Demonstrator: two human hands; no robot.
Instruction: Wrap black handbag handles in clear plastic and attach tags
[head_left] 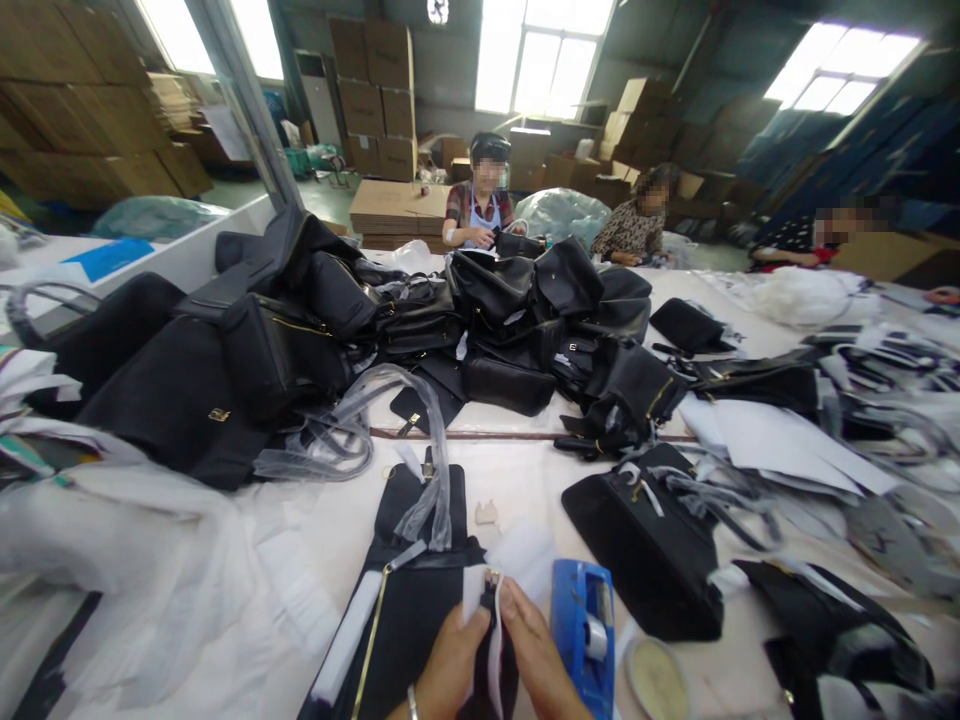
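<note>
Both of my hands are at the bottom middle of the head view. My left hand [450,665] and my right hand [538,660] pinch a black strap with a white foam wrap and a small metal clasp [491,590] between thumbs and fingers. The strap belongs to a black handbag [409,600] with a gold zipper that lies flat in front of me on the white table [517,480]. Clear plastic wrapping [431,470] drapes over the bag's far end. A blue tape dispenser [585,625] stands just right of my right hand.
A big heap of black handbags [480,310] fills the table's middle and left. Another black bag [652,545] lies to the right, white paper sheets [780,440] beyond it. White foam sheets [150,570] cover the left. Three people sit at the far side; cardboard boxes [375,90] stand behind.
</note>
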